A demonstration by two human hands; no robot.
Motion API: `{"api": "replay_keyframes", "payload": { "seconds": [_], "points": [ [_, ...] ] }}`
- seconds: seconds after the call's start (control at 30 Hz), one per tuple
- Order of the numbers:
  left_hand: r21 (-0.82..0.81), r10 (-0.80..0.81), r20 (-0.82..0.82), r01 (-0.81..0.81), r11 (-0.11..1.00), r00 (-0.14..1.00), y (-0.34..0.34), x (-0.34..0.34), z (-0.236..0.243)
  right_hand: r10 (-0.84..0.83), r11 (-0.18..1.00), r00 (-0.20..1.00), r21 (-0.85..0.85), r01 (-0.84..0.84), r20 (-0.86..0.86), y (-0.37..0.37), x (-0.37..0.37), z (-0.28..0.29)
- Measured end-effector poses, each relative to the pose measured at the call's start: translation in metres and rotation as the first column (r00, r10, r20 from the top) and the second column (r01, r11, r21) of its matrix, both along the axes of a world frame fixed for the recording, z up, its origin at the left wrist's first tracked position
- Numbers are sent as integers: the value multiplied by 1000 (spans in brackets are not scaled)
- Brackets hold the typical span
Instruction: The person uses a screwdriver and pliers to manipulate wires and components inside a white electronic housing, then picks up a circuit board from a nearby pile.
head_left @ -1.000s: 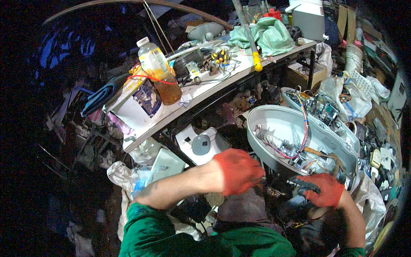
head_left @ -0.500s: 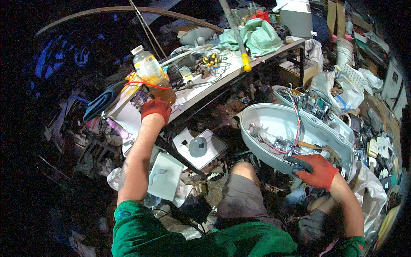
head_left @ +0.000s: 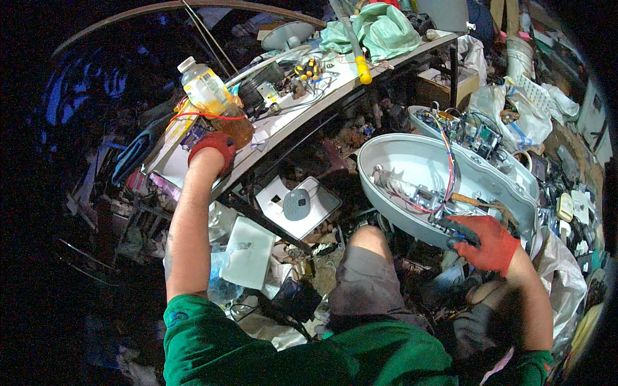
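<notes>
My left hand [head_left: 214,153], in a red glove, reaches to the bench [head_left: 277,125] beside a plastic bottle [head_left: 212,96] of brown liquid; its fingers are mostly hidden. My right hand [head_left: 479,243], in a red glove with dark fingertips, is closed on a small metal tool [head_left: 444,226] at the near rim of a grey curved housing [head_left: 376,148]. Inside the housing lie wires, metal parts and a wooden-handled tool [head_left: 467,201]. A second housing [head_left: 524,174] behind it holds circuit boards.
On the bench are a green sack [head_left: 380,29], a pipe with a yellow end [head_left: 360,64] and small tools. My knee [head_left: 367,257] is in the middle. White plastic panels [head_left: 248,251], sacks [head_left: 508,122] and heaped electronic scrap [head_left: 573,212] surround me.
My left hand has moved from the middle up and left onto the bench beside the bottle. My right hand has shifted up to the housing's rim, still holding the tool.
</notes>
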State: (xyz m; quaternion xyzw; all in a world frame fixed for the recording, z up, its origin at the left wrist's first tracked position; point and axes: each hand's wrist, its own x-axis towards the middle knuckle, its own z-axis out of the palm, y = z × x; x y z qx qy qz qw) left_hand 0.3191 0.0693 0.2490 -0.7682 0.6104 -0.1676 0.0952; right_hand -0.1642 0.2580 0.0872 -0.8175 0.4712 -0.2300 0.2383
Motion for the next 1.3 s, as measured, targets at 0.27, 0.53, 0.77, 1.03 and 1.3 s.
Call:
{"api": "replay_keyframes", "payload": {
  "seconds": [0.27,0.53,0.77,1.03,1.3],
  "points": [
    [174,18,70,-30,984,997,16,10,-3,-3,1000,1000,4,3,8,3,3,10],
    [15,56,-69,-55,998,996,16,22,-28,-5,1000,999,13,4,43,0,0,5],
    [-138,35,-90,-47,989,995,34,24,-34,-396,917,893,137,373,215,0,-2,6],
    [-615,-631,-764,144,776,137,102,38,-97,-359,918,836,318,237,415,-4,-23,7],
    [-560,-435,-778,185,808,-453,148,-83,-124,-282,928,851,349,126,443,-23,-14,-8]
  ]
}}
